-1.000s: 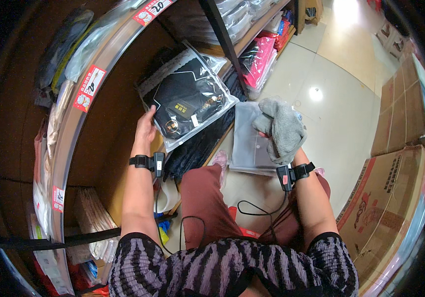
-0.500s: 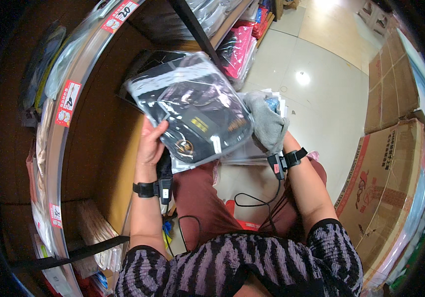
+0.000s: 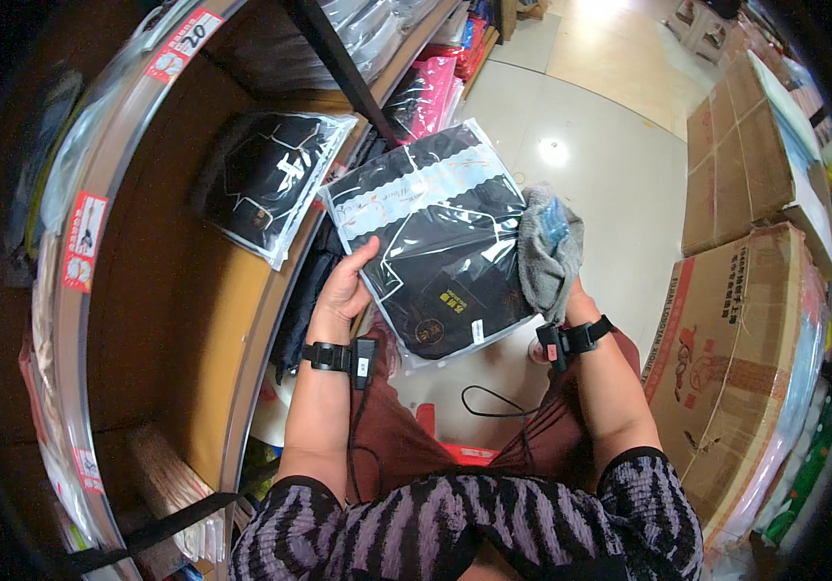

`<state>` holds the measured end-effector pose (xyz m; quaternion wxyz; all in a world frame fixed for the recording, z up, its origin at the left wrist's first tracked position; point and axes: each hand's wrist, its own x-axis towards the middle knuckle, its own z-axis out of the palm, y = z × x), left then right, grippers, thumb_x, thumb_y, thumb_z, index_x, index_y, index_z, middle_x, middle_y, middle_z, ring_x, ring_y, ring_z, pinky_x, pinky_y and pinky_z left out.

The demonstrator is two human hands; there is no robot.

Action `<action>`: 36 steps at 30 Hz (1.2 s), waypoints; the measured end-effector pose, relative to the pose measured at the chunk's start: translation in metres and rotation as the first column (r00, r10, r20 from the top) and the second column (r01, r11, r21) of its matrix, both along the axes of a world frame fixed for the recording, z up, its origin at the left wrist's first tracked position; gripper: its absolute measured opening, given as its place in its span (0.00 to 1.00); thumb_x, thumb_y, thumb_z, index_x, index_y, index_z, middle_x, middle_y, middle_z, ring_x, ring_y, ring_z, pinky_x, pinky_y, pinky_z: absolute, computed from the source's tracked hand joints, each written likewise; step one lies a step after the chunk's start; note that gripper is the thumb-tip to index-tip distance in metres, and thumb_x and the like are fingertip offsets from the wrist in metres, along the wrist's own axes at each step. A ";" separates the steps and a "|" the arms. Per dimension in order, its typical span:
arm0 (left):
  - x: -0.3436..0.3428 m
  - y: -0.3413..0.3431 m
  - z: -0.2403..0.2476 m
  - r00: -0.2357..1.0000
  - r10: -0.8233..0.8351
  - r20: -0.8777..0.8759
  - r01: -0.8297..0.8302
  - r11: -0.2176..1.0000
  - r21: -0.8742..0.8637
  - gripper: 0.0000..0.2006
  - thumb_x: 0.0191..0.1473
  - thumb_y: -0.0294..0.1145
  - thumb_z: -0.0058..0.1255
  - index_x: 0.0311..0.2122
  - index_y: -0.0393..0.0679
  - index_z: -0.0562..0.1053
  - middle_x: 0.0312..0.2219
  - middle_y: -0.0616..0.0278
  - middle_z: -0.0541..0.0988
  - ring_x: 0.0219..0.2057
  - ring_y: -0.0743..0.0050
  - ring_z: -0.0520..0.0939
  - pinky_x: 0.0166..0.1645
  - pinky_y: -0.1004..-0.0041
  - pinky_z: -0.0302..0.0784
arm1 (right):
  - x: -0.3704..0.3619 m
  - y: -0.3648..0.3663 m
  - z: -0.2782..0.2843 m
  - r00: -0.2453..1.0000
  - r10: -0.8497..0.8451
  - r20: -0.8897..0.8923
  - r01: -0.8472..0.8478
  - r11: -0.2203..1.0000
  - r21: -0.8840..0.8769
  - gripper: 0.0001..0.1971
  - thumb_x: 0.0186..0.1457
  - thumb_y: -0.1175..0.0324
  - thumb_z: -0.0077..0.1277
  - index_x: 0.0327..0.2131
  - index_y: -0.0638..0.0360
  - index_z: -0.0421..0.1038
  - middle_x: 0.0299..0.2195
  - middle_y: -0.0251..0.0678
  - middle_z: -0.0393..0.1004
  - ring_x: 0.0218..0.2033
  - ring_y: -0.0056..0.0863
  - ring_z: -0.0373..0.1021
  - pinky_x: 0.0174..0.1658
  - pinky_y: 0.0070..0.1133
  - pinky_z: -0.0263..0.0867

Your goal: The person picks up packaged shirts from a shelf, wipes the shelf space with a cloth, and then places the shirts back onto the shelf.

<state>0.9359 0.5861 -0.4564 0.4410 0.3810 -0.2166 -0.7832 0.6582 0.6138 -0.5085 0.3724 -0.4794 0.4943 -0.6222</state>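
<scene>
A flat clear plastic package of folded black clothing (image 3: 454,261), with a pale blue patterned band across its upper part, is tilted in front of me. My left hand (image 3: 346,286) grips its left edge, thumb on top and fingers underneath. At the package's right edge, my right hand (image 3: 580,302) holds a grey cloth (image 3: 549,257) with a blue patch on it. The cloth covers most of that hand's fingers. A similar black package (image 3: 275,179) lies on the wooden shelf to the left, partly over its front edge.
The shelf board (image 3: 232,320) curves along my left, with a dark metal post (image 3: 338,63) beyond. Bagged goods, some pink (image 3: 435,92), fill the far shelf. Large cardboard boxes (image 3: 726,339) stand on the right, beside the tiled floor (image 3: 619,184).
The package and both hands have shifted away from the shelf, uncovering the other black package there. The held package's glare has lessened. White sheets behind the cloth are no longer visible.
</scene>
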 end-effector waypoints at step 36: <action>-0.079 0.025 -0.018 0.668 -0.238 0.705 0.632 0.682 -0.368 0.19 0.46 0.24 0.45 0.46 0.35 0.63 0.41 0.58 0.70 0.43 0.69 0.68 0.49 0.73 0.61 | 0.046 -0.009 0.042 0.645 -0.126 -0.754 -0.121 0.957 -0.264 0.32 0.34 0.63 0.55 0.46 0.61 0.59 0.47 0.45 0.59 0.48 0.48 0.54 0.51 0.33 0.50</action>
